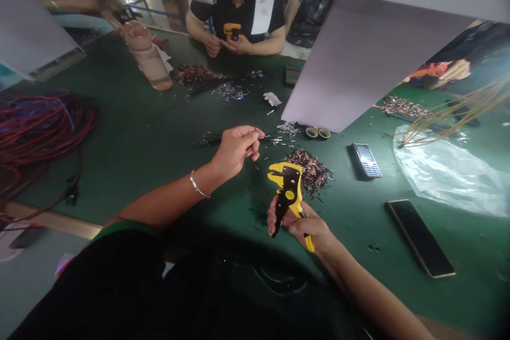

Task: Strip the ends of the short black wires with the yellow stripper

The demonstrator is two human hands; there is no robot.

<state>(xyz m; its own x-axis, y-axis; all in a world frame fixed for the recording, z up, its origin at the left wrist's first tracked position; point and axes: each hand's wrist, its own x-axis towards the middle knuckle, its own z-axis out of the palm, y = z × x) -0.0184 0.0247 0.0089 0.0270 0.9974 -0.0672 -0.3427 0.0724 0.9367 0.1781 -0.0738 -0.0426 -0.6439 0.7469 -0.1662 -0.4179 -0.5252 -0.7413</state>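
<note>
So there's a green bench here, and the action sits around the middle, a bit toward the near edge. Right hand is wrapped around the grips of a yellow and black wire stripper, held up with the jaws parted and aimed toward the left hand. That left one is narrow, thumb and fingertips pinched together above a spread of short black wires; whatever's between the tips is too small to make out. Just beside the stripper head there's a messy pile of black and copper-coloured wire pieces, with two tape rolls further toward the far edge. Over on the right side you've got a keypad phone, a clear plastic bag, and a smartphone nearest the near right corner. Big tangle of red cable by the left edge, tinted bottle toward the far edge, where a co-worker is holding a yellow and black tool.
</note>
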